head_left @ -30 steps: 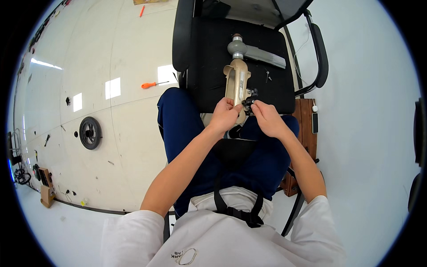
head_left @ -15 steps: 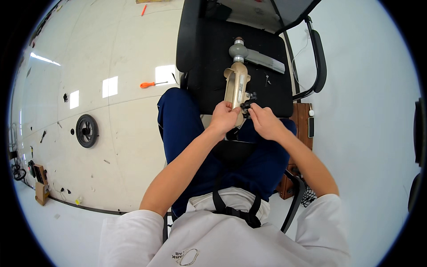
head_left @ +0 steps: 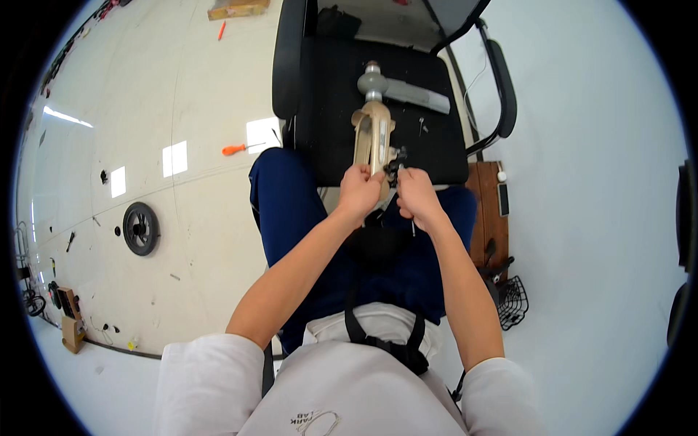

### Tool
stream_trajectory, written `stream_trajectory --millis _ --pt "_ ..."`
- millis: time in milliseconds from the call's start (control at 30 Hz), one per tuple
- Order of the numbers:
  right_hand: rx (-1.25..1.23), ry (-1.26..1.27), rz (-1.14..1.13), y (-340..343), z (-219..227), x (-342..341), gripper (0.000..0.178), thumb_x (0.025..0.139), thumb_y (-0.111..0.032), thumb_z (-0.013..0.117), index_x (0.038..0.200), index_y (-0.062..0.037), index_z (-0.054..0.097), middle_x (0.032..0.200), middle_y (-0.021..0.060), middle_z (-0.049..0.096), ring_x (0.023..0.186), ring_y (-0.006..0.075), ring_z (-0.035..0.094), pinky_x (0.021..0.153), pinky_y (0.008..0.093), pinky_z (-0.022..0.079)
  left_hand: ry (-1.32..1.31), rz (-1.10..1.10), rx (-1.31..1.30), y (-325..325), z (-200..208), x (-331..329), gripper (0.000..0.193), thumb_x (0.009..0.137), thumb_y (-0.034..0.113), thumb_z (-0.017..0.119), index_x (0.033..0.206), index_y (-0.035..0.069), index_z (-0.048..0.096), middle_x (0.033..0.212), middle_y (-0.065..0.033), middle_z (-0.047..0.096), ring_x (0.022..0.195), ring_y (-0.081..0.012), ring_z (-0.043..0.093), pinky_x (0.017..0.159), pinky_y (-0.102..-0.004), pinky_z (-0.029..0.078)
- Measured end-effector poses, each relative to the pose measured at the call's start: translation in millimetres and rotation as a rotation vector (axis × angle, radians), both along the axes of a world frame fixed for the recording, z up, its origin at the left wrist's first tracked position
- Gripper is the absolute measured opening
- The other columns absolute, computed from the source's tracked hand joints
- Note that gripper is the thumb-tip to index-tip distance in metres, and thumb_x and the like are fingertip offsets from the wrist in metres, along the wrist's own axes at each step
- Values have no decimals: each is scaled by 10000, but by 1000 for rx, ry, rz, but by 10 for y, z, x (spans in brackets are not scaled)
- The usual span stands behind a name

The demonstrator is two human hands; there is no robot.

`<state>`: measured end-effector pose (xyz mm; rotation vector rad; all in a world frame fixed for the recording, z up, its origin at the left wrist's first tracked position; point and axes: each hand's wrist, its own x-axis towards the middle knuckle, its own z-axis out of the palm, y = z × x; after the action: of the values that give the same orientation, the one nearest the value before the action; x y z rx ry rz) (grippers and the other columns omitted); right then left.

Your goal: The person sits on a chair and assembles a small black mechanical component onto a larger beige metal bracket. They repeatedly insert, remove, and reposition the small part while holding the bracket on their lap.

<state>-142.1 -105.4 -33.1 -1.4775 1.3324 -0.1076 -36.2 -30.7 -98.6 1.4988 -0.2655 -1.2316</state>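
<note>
A beige frame piece (head_left: 372, 134) with a long open slot lies on the black chair seat, its near end toward my lap. At its far end sits a grey rounded joint (head_left: 372, 84) with silver collars. My left hand (head_left: 359, 192) is closed around the near end of the frame piece. A small black fitting (head_left: 395, 165) sticks out from the piece's right side. Just beside that fitting, my right hand (head_left: 418, 195) is closed on a thin metal rod (head_left: 414, 228), whose end shows below the fingers. The rod's exact kind is unclear.
A grey flat bar (head_left: 418, 96) and small metal bits (head_left: 422, 126) lie on the chair seat (head_left: 331, 87). On the floor at left are an orange-handled screwdriver (head_left: 234, 150) and a black wheel (head_left: 140, 229). A wooden box (head_left: 486, 196) and wire basket (head_left: 513, 304) stand at right.
My right hand has turned from a pinch at the black fitting into a closed grip, with the thin rod now showing below it. The left hand still holds the frame piece. The whole view shifted slightly.
</note>
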Motion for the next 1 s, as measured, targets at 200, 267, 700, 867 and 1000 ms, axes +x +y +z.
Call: stream_trajectory --millis 200,267,700,867,1000 --pt "-517 -3 453 -195 101 -229 248 1047 -220 455 892 -31 501 592 87 457 517 238 516 521 382 417 7 -34 -18 1 66 36 186 953 111 655 1050 -17 562 835 -45 620 709 -109 570 618 -271 466" --pt "-597 133 610 -201 261 -218 221 1037 -254 474 972 -54 539 723 172 573 700 372 580 626 450 467 41 -45 8 -8 118 93 207 957 120 655 1075 -17 556 859 -52 626 735 -115 577 653 -273 473" --pt "-744 35 922 -455 127 -256 159 994 -205 562 1011 -48 564 881 201 654 843 412 633 710 472 508 77 -63 26 14 156 130 212 964 119 641 1089 -20 544 888 -54 634 771 -106 568 694 -276 467" --pt "-691 27 971 -515 158 -223 163 992 -184 563 1032 -26 565 887 209 653 844 414 633 708 465 507 79 -54 38 2 159 133 209 967 121 639 1094 -16 544 888 -51 634 775 -106 566 701 -275 467" --pt "-700 30 1036 -513 210 -219 156 989 -160 568 1023 -10 550 880 201 650 847 413 634 706 457 508 56 -76 55 3 121 126 213 968 116 637 1106 -15 541 888 -47 635 779 -103 565 711 -275 468"
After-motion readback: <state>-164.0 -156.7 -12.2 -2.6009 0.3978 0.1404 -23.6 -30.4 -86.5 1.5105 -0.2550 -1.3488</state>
